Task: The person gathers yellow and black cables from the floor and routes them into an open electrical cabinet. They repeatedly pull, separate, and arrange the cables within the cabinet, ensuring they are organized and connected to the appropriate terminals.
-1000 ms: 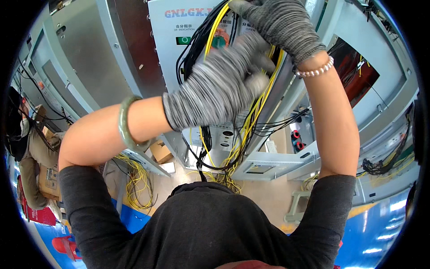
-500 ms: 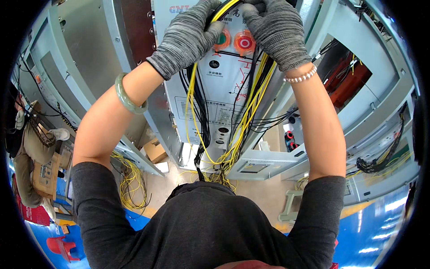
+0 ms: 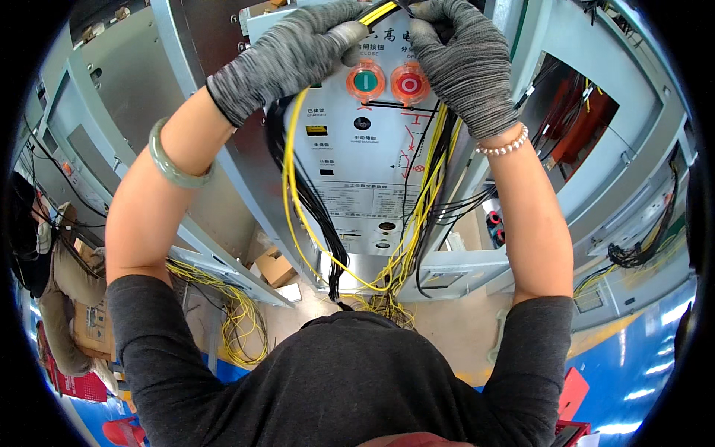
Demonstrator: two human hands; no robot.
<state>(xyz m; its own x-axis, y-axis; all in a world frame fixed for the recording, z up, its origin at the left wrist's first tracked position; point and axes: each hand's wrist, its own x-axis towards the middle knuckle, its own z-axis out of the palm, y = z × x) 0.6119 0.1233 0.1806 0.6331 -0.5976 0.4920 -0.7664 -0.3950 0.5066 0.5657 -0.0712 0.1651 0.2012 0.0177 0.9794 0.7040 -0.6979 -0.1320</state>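
Up at the panel's top, a bundle of yellow and black wires [image 3: 381, 12] runs between my gloved hands. My left hand [image 3: 287, 56], in a grey knit glove, is closed round its left part. My right hand [image 3: 468, 67], gloved the same, has its fingers curled at the bundle's right end; its fingertips are partly hidden. Below them lies a light grey switchgear panel [image 3: 357, 167] with a green push button [image 3: 365, 82] and a red push button [image 3: 409, 86]. Loose yellow wires [image 3: 296, 190] and black wires [image 3: 316, 205] hang in front of it.
Metal cabinet frames stand on both sides. Coiled yellow wires [image 3: 242, 320] lie at the lower left near a cardboard box [image 3: 274, 267]. A person [image 3: 63, 290] sits at the far left. A dark wire bundle [image 3: 633, 255] hangs from the right cabinet.
My left hand has shifted left and slightly down, and the loose wires beneath it swung left. The buttons show more fully. My right hand stays near the same place.
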